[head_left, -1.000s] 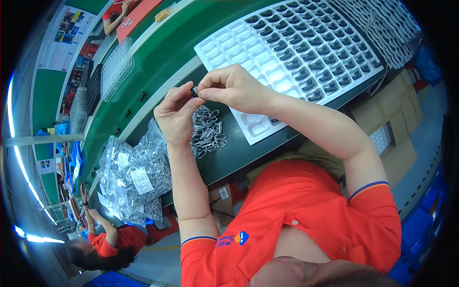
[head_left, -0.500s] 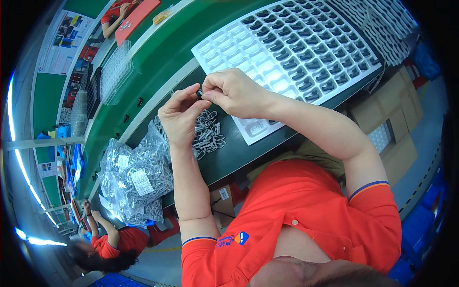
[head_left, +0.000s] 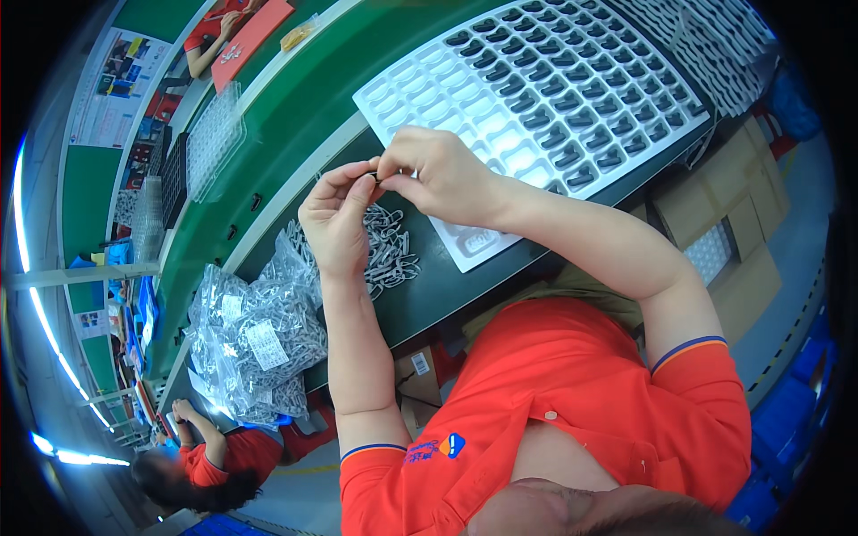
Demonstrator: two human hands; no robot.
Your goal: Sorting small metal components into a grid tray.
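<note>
Above the dark work surface, my left hand (head_left: pixel 338 223) and my right hand (head_left: pixel 442 174) meet at their fingertips. Both are closed in a pinch on a small black part (head_left: pixel 374 178); the fingers cover most of it, so its exact kind does not show. Just below my left hand lies a loose heap of grey loop-shaped pieces (head_left: pixel 389 255). Partly behind my right hand and forearm, a white moulded tray (head_left: pixel 460 248) holds rows of small black parts (head_left: pixel 565 157) in its right and far pockets. Its left pockets hold no black parts.
Clear plastic bags (head_left: pixel 259 330) full of grey pieces lie left of my forearm. A few black parts (head_left: pixel 256 202) rest on the green belt (head_left: pixel 299 112). Stacked trays (head_left: pixel 715 45) stand far right, above a cardboard box (head_left: pixel 715 201). A co-worker (head_left: pixel 223 460) sits lower left.
My left thumb and fingers have closed in on the black part, which is now more hidden. On the belt, the black parts have shifted toward the lower left. The co-worker's hands have moved.
</note>
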